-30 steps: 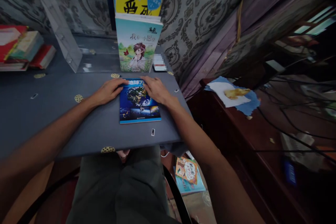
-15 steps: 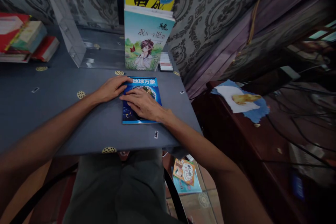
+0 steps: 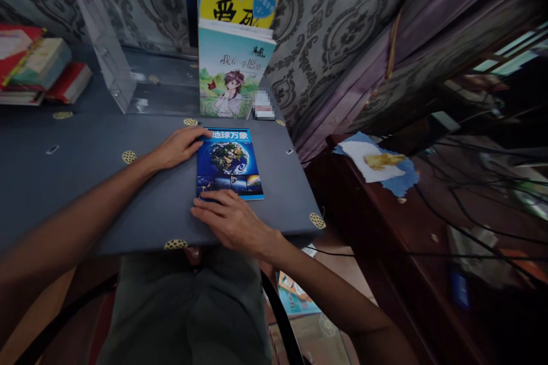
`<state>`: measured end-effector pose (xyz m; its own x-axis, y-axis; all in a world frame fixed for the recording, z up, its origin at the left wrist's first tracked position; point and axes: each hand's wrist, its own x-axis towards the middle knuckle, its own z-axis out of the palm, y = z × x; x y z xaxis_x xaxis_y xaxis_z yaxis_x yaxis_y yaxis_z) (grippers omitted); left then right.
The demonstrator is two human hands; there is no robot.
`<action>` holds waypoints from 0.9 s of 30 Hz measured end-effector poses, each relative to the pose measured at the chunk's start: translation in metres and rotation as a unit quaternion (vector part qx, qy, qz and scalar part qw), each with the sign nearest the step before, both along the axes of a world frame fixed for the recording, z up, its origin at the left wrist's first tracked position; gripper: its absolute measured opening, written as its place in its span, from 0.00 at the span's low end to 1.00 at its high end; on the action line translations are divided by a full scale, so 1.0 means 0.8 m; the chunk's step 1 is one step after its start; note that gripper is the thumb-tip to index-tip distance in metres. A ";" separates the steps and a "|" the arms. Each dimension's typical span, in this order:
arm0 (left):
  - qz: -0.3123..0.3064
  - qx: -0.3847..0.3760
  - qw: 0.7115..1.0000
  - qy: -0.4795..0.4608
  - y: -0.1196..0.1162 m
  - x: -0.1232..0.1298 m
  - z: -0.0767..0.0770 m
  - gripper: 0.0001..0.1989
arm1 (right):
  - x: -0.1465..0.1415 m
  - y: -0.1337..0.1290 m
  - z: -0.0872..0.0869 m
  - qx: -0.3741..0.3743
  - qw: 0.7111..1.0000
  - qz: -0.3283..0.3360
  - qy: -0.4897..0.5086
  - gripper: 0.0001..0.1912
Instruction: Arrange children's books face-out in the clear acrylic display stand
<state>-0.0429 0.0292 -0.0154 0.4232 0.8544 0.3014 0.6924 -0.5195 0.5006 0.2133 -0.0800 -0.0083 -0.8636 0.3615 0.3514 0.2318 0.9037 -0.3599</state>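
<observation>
A blue book (image 3: pixel 230 159) with a picture of the Earth on its cover lies flat and closed on the grey-covered table (image 3: pixel 162 205). My left hand (image 3: pixel 180 145) rests at its upper left corner, fingers stretched out and fingertips touching the cover's edge. At the lower left edge of the book is my right hand (image 3: pixel 233 219), palm down with its fingers extended over the bottom border. Neither hand grips anything. Most of the cover shows between the two hands.
Behind the book, a clear acrylic stand (image 3: pixel 107 63) holds upright books, with a green-and-white one (image 3: pixel 231 74) in front. Stacked books (image 3: pixel 38 68) lie at the far left. A dark red cabinet (image 3: pixel 363 205) with cables stands to the right. More books (image 3: pixel 295 296) lie on the floor.
My right hand has slid from the middle of the cover down to the book's lower edge, uncovering the Earth picture. My left hand stays at the upper left corner. The view has shifted slightly.
</observation>
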 end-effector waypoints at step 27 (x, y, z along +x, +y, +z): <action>0.023 0.021 0.999 0.008 -0.010 0.010 0.000 0.19 | 0.083 0.049 0.012 -0.088 0.977 -0.182 0.073 0.16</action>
<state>-0.0349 0.0215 -0.0156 0.3890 0.8597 0.3310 0.7232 -0.5075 0.4685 0.2795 -0.0408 0.0014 -0.6117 0.7014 0.3660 0.4608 0.6919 -0.5558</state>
